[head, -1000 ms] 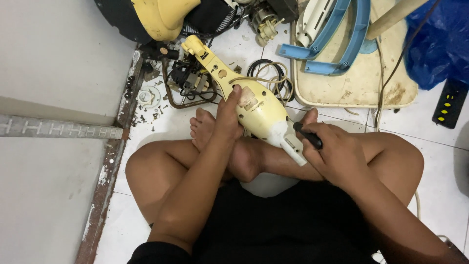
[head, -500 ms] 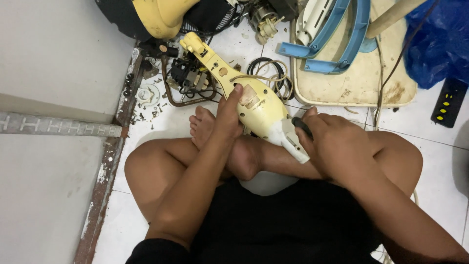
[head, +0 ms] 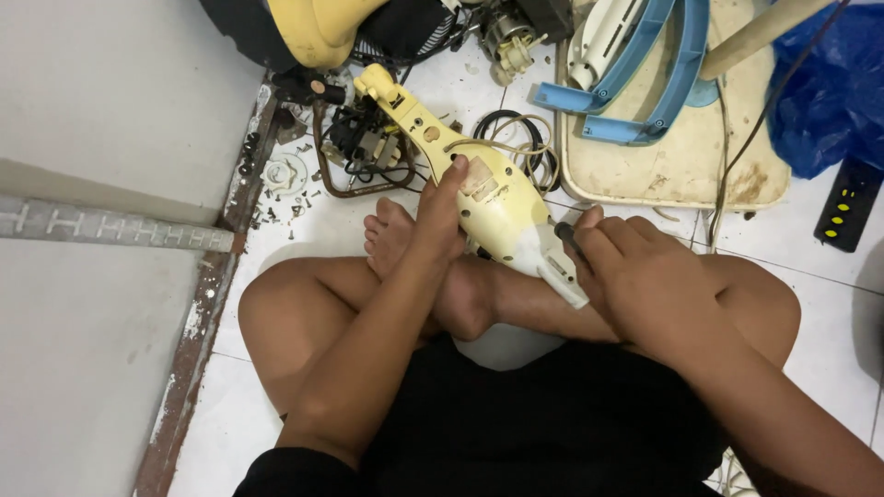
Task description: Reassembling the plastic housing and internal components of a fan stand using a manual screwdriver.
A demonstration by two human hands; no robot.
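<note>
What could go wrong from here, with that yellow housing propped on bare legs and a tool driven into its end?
1. The right hand presses a dark tool into the narrow end of the yellow housing; a slip might drive the tip toward the bare foot beneath.
2. Only the left hand steadies the housing, so it may twist.
3. Loose screws lie scattered on the tiles near the foot and are easy to lose or kneel on.

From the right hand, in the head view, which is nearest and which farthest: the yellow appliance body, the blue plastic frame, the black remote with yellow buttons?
1. Yellow appliance body: touching the right hand, just to its left.
2. Black remote: on the floor, off to the right.
3. Blue plastic frame: far up, on the cream tray.
</note>
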